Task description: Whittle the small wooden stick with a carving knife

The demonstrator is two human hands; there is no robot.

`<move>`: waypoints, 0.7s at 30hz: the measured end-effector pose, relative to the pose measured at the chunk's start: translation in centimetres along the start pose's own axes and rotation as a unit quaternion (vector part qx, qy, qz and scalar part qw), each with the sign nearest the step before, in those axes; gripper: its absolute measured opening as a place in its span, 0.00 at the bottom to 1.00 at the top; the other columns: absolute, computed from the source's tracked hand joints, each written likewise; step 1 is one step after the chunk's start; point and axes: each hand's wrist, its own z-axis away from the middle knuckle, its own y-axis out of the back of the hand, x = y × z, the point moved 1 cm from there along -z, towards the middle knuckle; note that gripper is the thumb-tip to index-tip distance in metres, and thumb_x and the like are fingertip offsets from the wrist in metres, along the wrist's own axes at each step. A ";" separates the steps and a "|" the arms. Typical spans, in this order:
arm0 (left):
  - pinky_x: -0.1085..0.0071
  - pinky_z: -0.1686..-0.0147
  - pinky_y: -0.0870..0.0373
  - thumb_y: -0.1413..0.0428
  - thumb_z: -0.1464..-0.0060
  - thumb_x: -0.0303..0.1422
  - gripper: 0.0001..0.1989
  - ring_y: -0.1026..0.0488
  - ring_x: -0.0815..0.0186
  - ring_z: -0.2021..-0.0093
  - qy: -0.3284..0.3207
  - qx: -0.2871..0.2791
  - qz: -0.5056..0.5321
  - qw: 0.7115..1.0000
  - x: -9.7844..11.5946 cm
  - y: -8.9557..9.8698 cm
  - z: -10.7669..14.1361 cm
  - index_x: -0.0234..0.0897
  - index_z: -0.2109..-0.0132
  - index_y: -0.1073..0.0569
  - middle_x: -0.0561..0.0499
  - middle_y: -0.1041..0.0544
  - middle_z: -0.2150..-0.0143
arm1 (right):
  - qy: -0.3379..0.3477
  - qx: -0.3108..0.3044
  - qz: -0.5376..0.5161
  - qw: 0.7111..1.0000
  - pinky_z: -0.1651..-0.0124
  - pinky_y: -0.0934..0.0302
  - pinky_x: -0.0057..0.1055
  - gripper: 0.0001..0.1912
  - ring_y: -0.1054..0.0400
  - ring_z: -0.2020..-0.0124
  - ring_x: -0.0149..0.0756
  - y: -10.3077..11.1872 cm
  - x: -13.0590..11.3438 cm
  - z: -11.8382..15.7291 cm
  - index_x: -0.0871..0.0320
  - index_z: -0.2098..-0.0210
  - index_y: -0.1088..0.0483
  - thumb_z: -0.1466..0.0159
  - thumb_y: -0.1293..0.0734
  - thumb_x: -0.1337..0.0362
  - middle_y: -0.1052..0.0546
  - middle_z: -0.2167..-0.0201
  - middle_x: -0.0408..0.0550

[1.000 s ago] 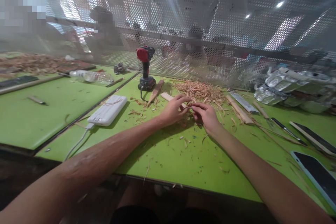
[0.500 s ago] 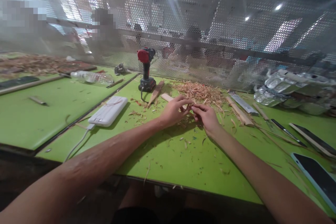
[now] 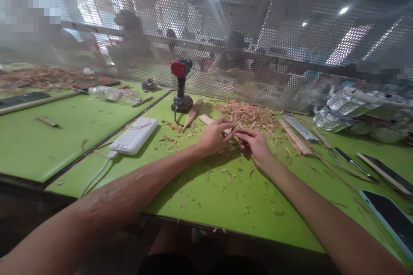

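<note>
Over the green table (image 3: 258, 219), my left hand (image 3: 212, 137) and my right hand (image 3: 256, 144) meet at the fingertips. Both are closed in a pinch, and whatever lies between the fingers is too small or hidden to name. A flat pale wooden strip (image 3: 205, 119) runs behind the left hand's fingers; I cannot tell whether that hand grips it. Thin wood shavings (image 3: 247, 114) are heaped just beyond the hands, with loose bits scattered around and below them.
A red and black cordless drill (image 3: 181, 86) stands behind a white power bank (image 3: 134, 136) with a cable. A pointed wooden piece (image 3: 192, 115) lies by the drill. To the right are a wooden slat (image 3: 295, 137), a pen (image 3: 355, 163), a phone (image 3: 389, 219) and foil packs (image 3: 351, 111).
The view has shifted very slightly. Both hands stay in nearly the same place, fingertips still together, with only a tiny movement of the fingers.
</note>
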 end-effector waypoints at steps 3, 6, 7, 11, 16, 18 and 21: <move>0.68 0.67 0.23 0.41 0.34 0.34 0.12 0.24 0.70 0.71 0.003 -0.012 -0.004 1.000 -0.1 0.0 -0.1 0.33 0.50 0.18 0.42 0.19 0.53 | 0.013 -0.008 0.010 1.000 0.81 0.48 0.29 0.13 0.39 0.81 0.32 0.1 0.2 -0.2 0.54 0.66 0.19 0.49 0.22 0.58 0.29 0.80 0.43; 0.67 0.66 0.22 0.41 0.35 0.34 0.10 0.24 0.69 0.70 0.004 -0.016 0.002 1.000 -0.3 0.0 -0.1 0.34 0.52 0.18 0.42 0.19 0.53 | 0.023 -0.003 0.017 1.000 0.81 0.48 0.30 0.13 0.38 0.80 0.32 0.2 0.4 -0.3 0.54 0.65 0.19 0.49 0.22 0.57 0.28 0.79 0.43; 0.67 0.65 0.22 0.41 0.35 0.34 0.10 0.24 0.69 0.70 0.004 -0.015 0.006 1.000 -0.4 0.0 -0.1 0.35 0.52 0.18 0.42 0.19 0.54 | 0.023 -0.002 0.019 1.000 0.81 0.48 0.29 0.14 0.38 0.81 0.32 0.1 0.4 -0.3 0.54 0.64 0.19 0.49 0.22 0.57 0.29 0.80 0.43; 0.67 0.66 0.22 0.42 0.35 0.34 0.11 0.23 0.69 0.71 0.000 -0.004 0.021 1.000 -0.6 -0.1 -0.1 0.33 0.51 0.18 0.42 0.20 0.54 | 0.015 -0.004 0.026 1.000 0.82 0.53 0.28 0.13 0.41 0.82 0.31 0.0 0.5 -0.3 0.53 0.63 0.19 0.48 0.23 0.57 0.30 0.81 0.41; 0.67 0.66 0.21 0.41 0.35 0.32 0.13 0.23 0.70 0.70 -0.032 0.015 0.038 0.999 -0.9 -0.4 0.0 0.32 0.48 0.20 0.41 0.21 0.52 | 0.007 -0.001 -0.014 1.000 0.81 0.48 0.28 0.11 0.38 0.80 0.31 0.0 0.4 -0.3 0.54 0.65 0.19 0.48 0.22 0.60 0.27 0.79 0.43; 0.68 0.67 0.20 0.42 0.35 0.33 0.11 0.22 0.69 0.69 -0.039 0.014 0.038 0.998 -1.1 -0.6 0.0 0.33 0.50 0.20 0.41 0.21 0.53 | 0.001 -0.003 -0.009 1.000 0.82 0.47 0.28 0.11 0.39 0.81 0.30 0.0 0.2 -0.3 0.54 0.65 0.19 0.49 0.21 0.60 0.28 0.79 0.42; 0.68 0.67 0.20 0.41 0.36 0.32 0.09 0.21 0.68 0.68 -0.034 0.002 0.040 0.999 -1.1 -0.7 0.1 0.33 0.54 0.19 0.41 0.20 0.54 | -0.004 -0.007 0.015 1.000 0.82 0.48 0.27 0.11 0.39 0.82 0.30 -0.1 0.0 -0.1 0.54 0.65 0.19 0.48 0.22 0.60 0.29 0.81 0.41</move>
